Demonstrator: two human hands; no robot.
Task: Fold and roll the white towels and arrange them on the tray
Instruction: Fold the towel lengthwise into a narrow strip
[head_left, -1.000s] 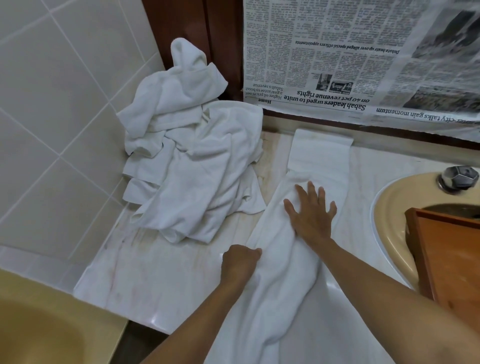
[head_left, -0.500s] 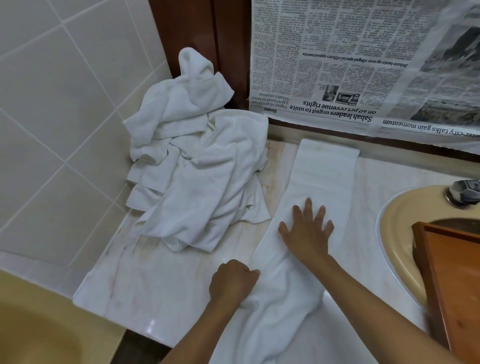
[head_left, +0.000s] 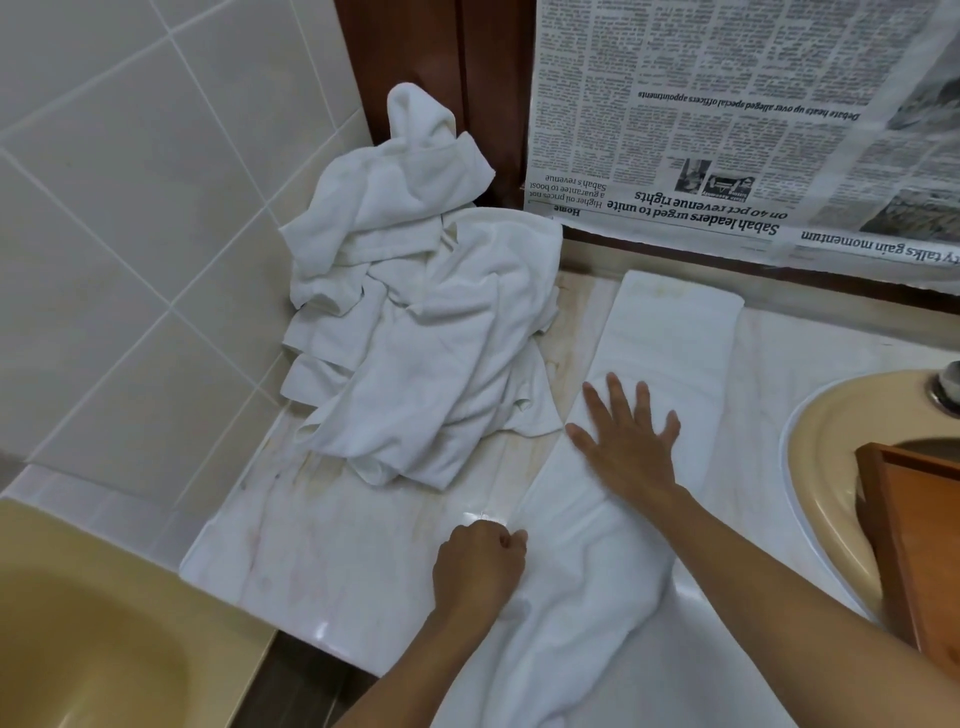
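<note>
On the marble table (head_left: 332, 561) between the two basins, I have one white towel (head_left: 670, 353) laid out as a long folded strip, running from the far wall toward me and hanging off the near edge. My right hand (head_left: 628, 447) lies flat on it, fingers spread, pressing the middle of the strip and gripping nothing. My left hand (head_left: 480, 564) is clenched at the strip's left edge, and I judge it is pinching the cloth there, though the fingertips are tucked under and I cannot confirm it.

By my reading the task is at an early stage. This towel looks folded lengthwise at its far end, but the near part is loose and rumpled, and no rolling has begun. The pile of towels (head_left: 415, 332) in the far left corner, against the tiles, is crumpled and untouched; I cannot count how many it holds.

The wooden tray (head_left: 914, 540) sits at the right, over the right basin (head_left: 831, 467), and the frame cuts most of it off. What shows of it is bare, so I cannot say whether any finished rolls sit on the hidden part. The near end of the strip also runs out of view below my arms.
</note>
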